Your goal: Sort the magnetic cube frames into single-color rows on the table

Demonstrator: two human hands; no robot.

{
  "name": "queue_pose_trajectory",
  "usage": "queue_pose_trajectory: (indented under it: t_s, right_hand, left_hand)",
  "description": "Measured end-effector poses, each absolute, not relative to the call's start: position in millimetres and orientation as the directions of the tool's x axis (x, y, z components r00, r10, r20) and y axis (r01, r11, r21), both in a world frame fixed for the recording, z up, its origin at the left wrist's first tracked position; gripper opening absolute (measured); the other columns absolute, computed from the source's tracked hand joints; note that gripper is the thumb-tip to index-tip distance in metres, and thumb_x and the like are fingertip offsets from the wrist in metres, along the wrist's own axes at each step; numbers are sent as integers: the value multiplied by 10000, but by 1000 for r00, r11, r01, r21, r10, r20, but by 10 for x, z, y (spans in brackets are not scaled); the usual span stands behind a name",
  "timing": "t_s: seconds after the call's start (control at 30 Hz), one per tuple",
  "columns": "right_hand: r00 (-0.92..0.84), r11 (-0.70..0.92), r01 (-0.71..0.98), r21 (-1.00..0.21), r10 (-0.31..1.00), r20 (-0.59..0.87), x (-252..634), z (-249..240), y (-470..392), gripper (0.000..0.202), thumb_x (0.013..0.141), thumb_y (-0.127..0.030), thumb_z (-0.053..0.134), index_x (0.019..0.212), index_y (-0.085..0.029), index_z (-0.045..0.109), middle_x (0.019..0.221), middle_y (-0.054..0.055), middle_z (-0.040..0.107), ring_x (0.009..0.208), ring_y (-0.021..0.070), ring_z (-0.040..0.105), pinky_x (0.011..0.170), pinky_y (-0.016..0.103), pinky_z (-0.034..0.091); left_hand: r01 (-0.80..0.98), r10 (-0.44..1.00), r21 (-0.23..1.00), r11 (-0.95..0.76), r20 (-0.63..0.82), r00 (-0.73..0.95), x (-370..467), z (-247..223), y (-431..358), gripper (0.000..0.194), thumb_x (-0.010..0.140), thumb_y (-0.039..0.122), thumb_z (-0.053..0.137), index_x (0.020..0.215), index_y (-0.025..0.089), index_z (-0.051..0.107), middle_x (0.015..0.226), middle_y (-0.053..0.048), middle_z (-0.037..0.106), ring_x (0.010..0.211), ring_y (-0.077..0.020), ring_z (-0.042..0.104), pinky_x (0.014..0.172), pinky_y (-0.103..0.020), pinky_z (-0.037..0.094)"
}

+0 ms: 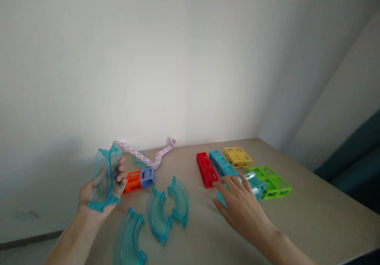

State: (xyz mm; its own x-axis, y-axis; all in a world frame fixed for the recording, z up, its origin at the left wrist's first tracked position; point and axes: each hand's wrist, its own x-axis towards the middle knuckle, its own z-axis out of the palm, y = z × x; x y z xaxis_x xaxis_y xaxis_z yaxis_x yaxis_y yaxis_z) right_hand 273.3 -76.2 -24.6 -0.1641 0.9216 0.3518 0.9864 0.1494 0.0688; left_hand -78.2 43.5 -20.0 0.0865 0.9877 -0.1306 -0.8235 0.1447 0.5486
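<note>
My left hand [99, 192] is raised at the left with its fingers wrapped round a clear blue curved track piece [103, 174], which stands upright in the palm. On the right, my right hand [237, 197] reaches palm down with fingers spread over a shiny clear blue track piece [257, 186]. The hand partly covers that piece, and whether the fingertips touch it is hard to see. Between the hands lie several more curved blue track pieces: one near the front [127, 237], a middle one [157, 215] and a farther one [180, 201].
Behind my right hand lie red [206, 169], blue [222, 163], yellow [236, 156] and green [271, 182] open-frame blocks. An orange block [133, 180] and a purple block [147, 177] sit beside my left hand. A lilac zigzag strip [139, 155] rests near the wall [190, 79].
</note>
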Motion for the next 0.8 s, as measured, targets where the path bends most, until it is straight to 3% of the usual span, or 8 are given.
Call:
queue_pose_trajectory:
  t_s: [0.1, 0.23, 0.37, 0.47, 0.53, 0.63, 0.8]
  right_hand:
    - [-139, 123, 990, 67, 931, 339, 2812, -198, -776, 222, 875, -211, 607, 1089, -226, 666, 1085, 116, 659, 1072, 313, 583, 1068, 576, 320]
    - [-109, 121, 993, -4, 902, 419, 2661, -77, -817, 269, 861, -177, 583, 1120, -204, 648, 1176, 148, 618, 1164, 340, 532, 1107, 631, 235]
    - [-261, 365, 915, -174, 862, 436, 2195, -197, -924, 260, 900, -186, 521, 1137, -243, 614, 1193, 93, 622, 1175, 268, 528, 1133, 513, 291]
    - [-406, 508, 842, -181, 818, 407, 1841, -452, -945, 409, 854, -369, 638, 1232, -234, 560, 1130, 97, 652, 1133, 317, 542, 1099, 571, 324]
    - [-379, 464, 875, -138, 835, 400, 1698, -586, -898, 370, 871, -293, 629, 1229, -228, 561, 1052, 95, 663, 1029, 307, 582, 1043, 582, 378]
    - [-294, 337, 940, -60, 884, 362, 1625, -619, -745, 225, 893, -154, 572, 1109, -197, 612, 977, 102, 654, 933, 290, 595, 886, 508, 488]
    - [-194, 205, 979, 7, 916, 351, 1639, -496, -313, 173, 928, -113, 501, 1012, -168, 642, 976, 117, 650, 955, 288, 585, 835, 465, 490]
  left_hand:
    - [-806, 988, 576, 138, -131, 75, -782, -181, 422, 437, 956, 186, 272, 1192, 104, 630, 752, -83, 622, 533, -139, 560, 495, -255, 571]
    - [-792, 988, 594, 143, -126, 85, -794, -191, 423, 421, 959, 176, 279, 1170, 88, 632, 764, -80, 620, 546, -135, 563, 507, -247, 574]
    - [-801, 988, 581, 145, -124, 90, -805, -232, 442, 415, 960, 179, 292, 1204, 93, 617, 771, -79, 631, 556, -139, 564, 513, -256, 579]
    - [-807, 988, 574, 141, -127, 82, -812, -252, 449, 400, 942, 167, 334, 1228, 114, 609, 785, -76, 638, 564, -139, 567, 521, -259, 582]
    - [-807, 988, 574, 138, -132, 75, -814, -252, 449, 394, 929, 159, 354, 1226, 109, 608, 786, -77, 635, 567, -135, 566, 527, -251, 580]
    - [-810, 990, 574, 125, -125, 65, -808, -238, 450, 396, 933, 169, 336, 1198, 80, 616, 769, -83, 623, 559, -135, 558, 514, -244, 570]
    - [-790, 989, 599, 133, -133, 66, -774, -196, 434, 422, 951, 178, 287, 1172, 65, 629, 749, -93, 620, 547, -139, 558, 495, -245, 559]
